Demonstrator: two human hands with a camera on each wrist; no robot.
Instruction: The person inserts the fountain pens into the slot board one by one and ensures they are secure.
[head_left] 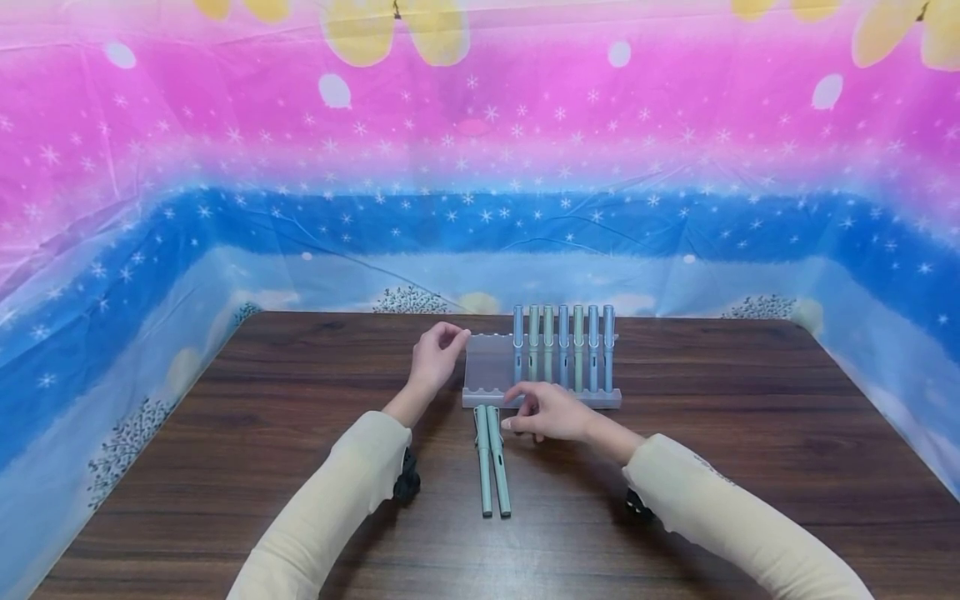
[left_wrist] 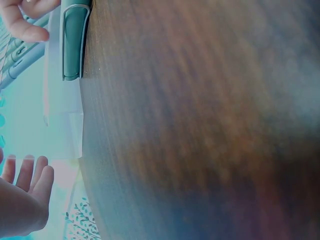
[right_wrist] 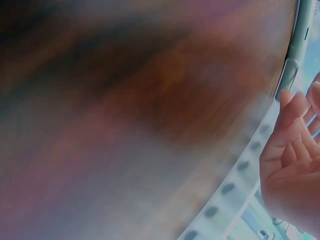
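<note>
A translucent pen rack (head_left: 491,365) with notched edges stands on the table, several blue and green capped pens (head_left: 563,333) upright in its middle and right slots. My left hand (head_left: 433,358) pinches the rack's upper left corner with thumb and forefinger. In the left wrist view its other fingers (left_wrist: 25,172) reach out loosely at the rack's end. Two grey-green pens (head_left: 492,462) lie side by side before the rack, clip ends toward it. Just right of those clips is my right hand (head_left: 555,412), thumb and forefinger apart, nothing between them. It partly hides the rack's front ledge.
The dark wood table (head_left: 300,400) stretches out on both sides of the rack. Behind it hangs a pink and blue patterned cloth (head_left: 480,217), which also runs along the left and right sides.
</note>
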